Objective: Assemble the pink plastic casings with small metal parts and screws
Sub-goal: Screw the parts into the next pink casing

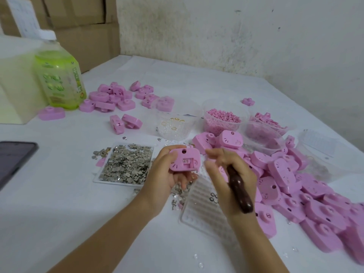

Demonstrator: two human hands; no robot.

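A white cloth covers the bench [59, 203], which runs back to a stained, speckled plaster wall [236, 36] at twelve o'clock, with stacked cardboard boxes [82, 26] in the corner at eleven. The hands are apart near the middle of the view. The left hand [167, 174] grips a pink casing [185, 159] above the cloth, its open inner side up. The right hand [226, 174], just beside it at three o'clock, curls round the dark brown handle of a tool [239, 191]. From the held casing, a shallow tray of small metal parts [126, 164] lies at nine o'clock, a ridged clear tray [202, 205] at five, and a big heap of pink casings [295, 184] spreads from three to five. Clear tubs stand at one o'clock, one holding pink pellets [222, 119]. A smaller group of casings [114, 97] lies at eleven beside a green bottle [59, 75]. A dark phone [13, 158] lies at the nine o'clock edge.
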